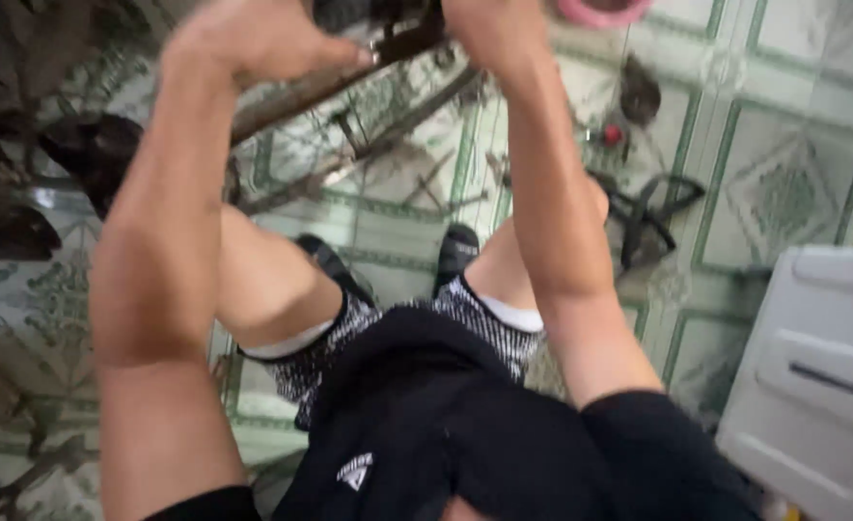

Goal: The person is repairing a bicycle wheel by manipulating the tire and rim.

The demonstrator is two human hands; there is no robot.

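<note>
**Clerk:** Item one, the left hand. State?

**Me:** My left hand (253, 39) is raised at the top of the view, fingers curled shut over the near end of a dark metal bar (349, 72). That grip is closed on the bar.

**Clerk:** Item two, the right hand.

**Me:** My right hand (494, 29) is up beside it, partly cut off by the top edge. It sits against a dark metal part (402, 19) where the bar ends. I cannot tell whether that grip is closed or only resting there; the picture is blurred.

**Clerk:** Location of the bar?

**Me:** Held in the air between my two hands, above my knees, slanting down toward my left. It is clear of the floor.

**Clerk:** Below it?

**Me:** Tiled floor (793, 183), pale with green lines and patterns. My two dark shoes (457, 253) stand on it, near each other. I am wearing speckled black-and-white shorts (349, 338) and a black top (446, 425).

**Clerk:** Other entries?

**Me:** Thin metal rods (417, 188) lying on the tiles beyond my feet. A tangle of black parts (653, 207) to my right, a small red piece (613, 134) just behind it. A pink round object (600, 10) at the top edge. A white plastic panel (822, 376) at the lower right. Dark shapes (89, 154) at far left, too blurred to name.
</note>
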